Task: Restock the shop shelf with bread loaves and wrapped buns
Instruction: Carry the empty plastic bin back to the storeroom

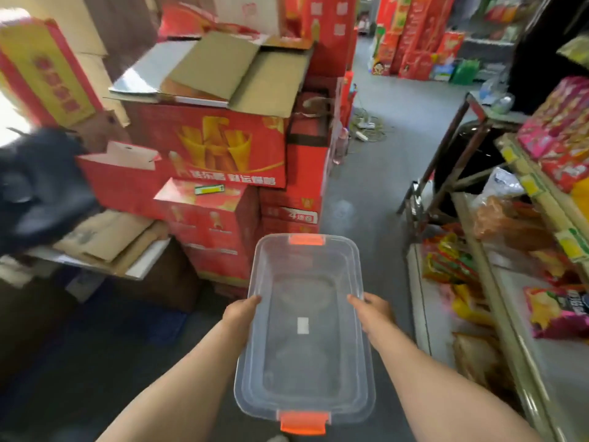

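Both hands, L [239,314] & R [376,311], grip empty bin [306,330] by side rims. Bread [478,362] on low shelf [510,330], R. Risk: slick rim slips, or bin clips boxes [223,154].

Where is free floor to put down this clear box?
Bare grey floor runs ahead between the red cartons and the shelf. Both hands, left hand and right hand, hold the clear box. Crowded: shelf boards, full of packets.

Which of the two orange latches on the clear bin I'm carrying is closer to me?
The orange latch at the bottom end of the clear bin, between your forearms. The other latch is on the far end, pointing down the aisle.
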Demonstrator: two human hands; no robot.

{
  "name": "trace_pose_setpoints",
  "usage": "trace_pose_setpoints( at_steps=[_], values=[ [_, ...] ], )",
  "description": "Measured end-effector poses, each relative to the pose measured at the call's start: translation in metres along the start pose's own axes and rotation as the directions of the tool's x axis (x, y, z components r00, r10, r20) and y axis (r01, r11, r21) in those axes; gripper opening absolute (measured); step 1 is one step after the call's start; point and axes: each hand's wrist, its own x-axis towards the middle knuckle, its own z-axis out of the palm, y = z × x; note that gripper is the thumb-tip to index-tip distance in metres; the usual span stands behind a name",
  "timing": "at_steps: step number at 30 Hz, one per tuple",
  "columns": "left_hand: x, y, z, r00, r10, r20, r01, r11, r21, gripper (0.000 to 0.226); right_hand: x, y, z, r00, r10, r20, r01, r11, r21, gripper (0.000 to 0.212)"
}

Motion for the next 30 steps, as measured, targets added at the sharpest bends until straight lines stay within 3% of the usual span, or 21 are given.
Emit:
trace_pose_setpoints(
  at_steps=[3,6,8,10,14,19,24,30],
  values=[
    [-0.003,-0.028,-0.056,0.993,-0.033,-0.114,0.025,0.997,-0.078,0.054,-0.018,-0.017,0.039,0.988,-0.082,0.132,0.089,0.995,-0.05,0.012],
    [-0.005,-0.066,-0.108,0.979,-0.067,-0.191,0.035,0.986,-0.165,0.071,-0.039,-0.024,0.08,0.96,-0.111,0.257,0.137,0.987,-0.085,0.019],
    [-0.024,-0.099,-0.15,0.959,-0.123,-0.256,0.045,0.956,-0.289,0.06,-0.067,-0.025,0.114,0.925,-0.137,0.353,0.194,0.972,-0.13,0.026],
    [-0.045,-0.133,-0.188,0.942,-0.176,-0.287,0.052,0.918,-0.393,0.054,-0.103,-0.025,0.144,0.888,-0.159,0.431,0.257,0.95,-0.18,0.015],
    [-0.024,-0.242,-0.262,0.903,-0.252,-0.349,0.019,0.834,-0.552,0.092,-0.179,-0.015,0.197,0.822,-0.174,0.543,0.342,0.912,-0.225,0.023],
    [-0.132,-0.289,-0.319,0.81,-0.407,-0.423,0.011,0.731,-0.682,0.077,-0.266,0.014,0.257,0.71,-0.145,0.689,0.441,0.854,-0.275,0.031],
    [-0.194,-0.352,-0.368,0.739,-0.494,-0.458,-0.065,0.624,-0.779,0.067,-0.348,0.047,0.306,0.582,-0.116,0.805,0.567,0.768,-0.299,0.025],
    [-0.275,-0.392,-0.422,0.71,-0.532,-0.462,-0.17,0.507,-0.845,0.06,-0.452,0.084,0.343,0.521,-0.084,0.849,0.656,0.676,-0.336,0.06]
  ],
)
